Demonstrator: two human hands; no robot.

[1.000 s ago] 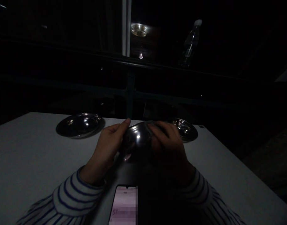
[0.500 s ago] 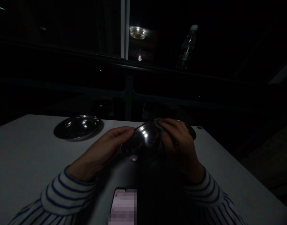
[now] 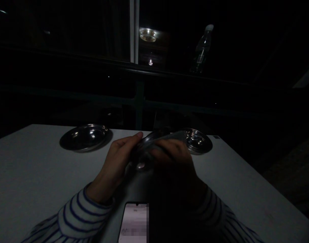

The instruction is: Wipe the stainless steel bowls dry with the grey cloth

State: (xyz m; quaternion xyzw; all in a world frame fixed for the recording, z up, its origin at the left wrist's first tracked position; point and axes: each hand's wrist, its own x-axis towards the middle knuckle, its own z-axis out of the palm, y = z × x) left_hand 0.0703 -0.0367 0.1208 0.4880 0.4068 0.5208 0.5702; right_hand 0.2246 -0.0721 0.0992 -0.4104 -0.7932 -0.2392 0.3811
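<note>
The scene is very dark. A small shiny steel bowl (image 3: 146,145) is held just above the white table (image 3: 30,175), tilted with its outside toward me. My left hand (image 3: 116,162) grips its left rim, thumb on top. My right hand (image 3: 172,153) is closed over its right side, pressing what looks like a pale cloth (image 3: 169,136) against the metal; the cloth is hard to make out. Both wrists wear white sleeves with blue stripes.
A steel plate (image 3: 84,136) lies at the back left of the table and another steel dish (image 3: 197,141) at the back right, just behind my right hand. A lit phone (image 3: 134,222) lies near the front edge. A clear bottle (image 3: 202,49) stands on a dark ledge behind.
My right hand slid down and across the bowl's right side, uncovering the dish behind it. The bowl tipped flatter, and my left thumb moved up onto its rim.
</note>
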